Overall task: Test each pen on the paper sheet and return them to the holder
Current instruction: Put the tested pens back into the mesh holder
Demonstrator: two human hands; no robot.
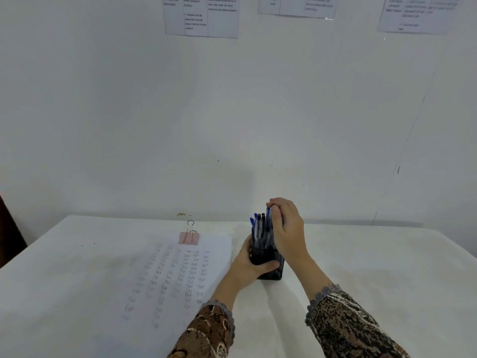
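At the pen tops, the fingers [275,215] of the right hand [287,229] are bunched close together and curled over the right side of a cluster of blue and black plastic pens [259,229]. They close on the pens, though which single pen they pinch cannot be told. Lower down, the left hand [246,263] grips a black wire-mesh pen holder [271,274], with the thumb laid across its near face and the other fingers wrapped round its left side. Both wrists come out of patterned brown sleeves [209,332] with grey lace cuffs.

The holder stands upright on a white cloth-covered table [374,267], near its middle, and the pens stand in it with their clicker ends up. Just left of the holder lies a white paper sheet [165,277], flat on the cloth and covered with columns of small handwritten test words. A pink binder clip [189,237] bites its far edge, one wire handle standing up.

Behind the table rises a plain white wall [232,112], with printed notices [201,16] stuck along the top. A dark brown object [6,228] shows at the left edge; what it is cannot be told.
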